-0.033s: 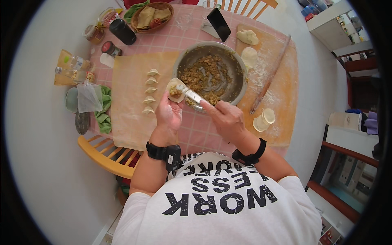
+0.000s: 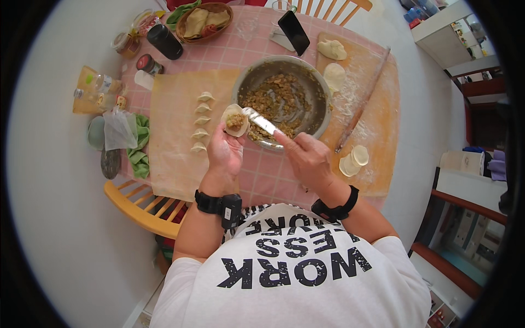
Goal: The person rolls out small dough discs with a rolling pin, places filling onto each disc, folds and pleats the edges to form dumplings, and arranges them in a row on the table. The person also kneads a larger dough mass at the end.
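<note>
On the fingers of my left hand (image 2: 227,152) rests a round dumpling wrapper (image 2: 244,130) with a mound of minced filling (image 2: 235,122) at its centre. My right hand (image 2: 306,158) grips a flat shiny metal filling spatula (image 2: 261,121); its tip is at the wrapper's right edge. Just beyond both hands stands a wide metal bowl (image 2: 327,116), with chopped filling (image 2: 278,90) spread over its bottom and sides. To the left, several folded dumplings (image 2: 201,120) lie in a column on a beige mat (image 2: 172,126).
At right, a floured wooden board (image 2: 377,158) carries a rolling pin (image 2: 363,98), flat wrappers (image 2: 353,161) and a dough lump (image 2: 331,50). A phone (image 2: 293,33) leans on a stand behind the bowl. Jars, a black canister (image 2: 164,42) and a basket (image 2: 205,39) line the far left.
The spatula has drawn slightly right, off the filling to the wrapper's edge. The filling mound now shows more fully. My left hand has hardly moved.
</note>
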`<state>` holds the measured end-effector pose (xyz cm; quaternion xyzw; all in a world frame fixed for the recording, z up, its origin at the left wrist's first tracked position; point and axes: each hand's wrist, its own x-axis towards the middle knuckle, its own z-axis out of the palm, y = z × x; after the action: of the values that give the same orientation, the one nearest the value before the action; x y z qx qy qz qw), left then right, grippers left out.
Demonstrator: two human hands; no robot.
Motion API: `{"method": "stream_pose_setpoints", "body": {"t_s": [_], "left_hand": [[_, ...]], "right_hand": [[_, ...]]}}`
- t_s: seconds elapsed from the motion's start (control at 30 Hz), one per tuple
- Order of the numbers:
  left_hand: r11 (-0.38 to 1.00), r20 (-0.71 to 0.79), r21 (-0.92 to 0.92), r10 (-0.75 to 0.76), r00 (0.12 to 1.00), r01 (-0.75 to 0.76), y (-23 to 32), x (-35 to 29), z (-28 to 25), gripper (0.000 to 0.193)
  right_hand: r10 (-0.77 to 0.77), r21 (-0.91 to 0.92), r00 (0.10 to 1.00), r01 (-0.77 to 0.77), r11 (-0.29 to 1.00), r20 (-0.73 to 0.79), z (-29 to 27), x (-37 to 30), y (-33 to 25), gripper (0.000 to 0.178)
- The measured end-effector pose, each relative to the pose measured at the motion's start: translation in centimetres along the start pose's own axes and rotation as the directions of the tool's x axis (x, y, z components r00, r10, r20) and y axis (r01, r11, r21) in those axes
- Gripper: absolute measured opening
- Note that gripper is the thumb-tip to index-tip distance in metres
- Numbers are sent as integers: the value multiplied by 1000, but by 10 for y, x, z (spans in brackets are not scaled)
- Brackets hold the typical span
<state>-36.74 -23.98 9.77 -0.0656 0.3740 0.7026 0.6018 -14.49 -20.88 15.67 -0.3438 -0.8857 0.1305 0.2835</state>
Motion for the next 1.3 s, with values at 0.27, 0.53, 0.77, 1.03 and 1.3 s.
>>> {"method": "stream_pose_setpoints", "body": {"t_s": [0.27,0.53,0.77,1.03,1.3], "left_hand": [[966,139,249,36,990,-70,6,-13,3,42],[960,228,236,-204,952,149,0,-33,20,36],[864,195,499,-180,964,60,-2,-50,35,40],[778,379,616,-153,913,-126,-2,-60,37,42],[769,478,613,-180,860,-180,6,-67,44,41]], "right_hand": [[138,-203,925,-68,977,355,6,-17,25,37],[-277,84,959,281,956,-56,18,14,8,28],[-138,257,988,152,954,-73,12,31,-2,16],[86,444,993,-40,895,-83,4,40,-12,14],[30,395,989,31,918,-147,-5,41,-10,16]]}}
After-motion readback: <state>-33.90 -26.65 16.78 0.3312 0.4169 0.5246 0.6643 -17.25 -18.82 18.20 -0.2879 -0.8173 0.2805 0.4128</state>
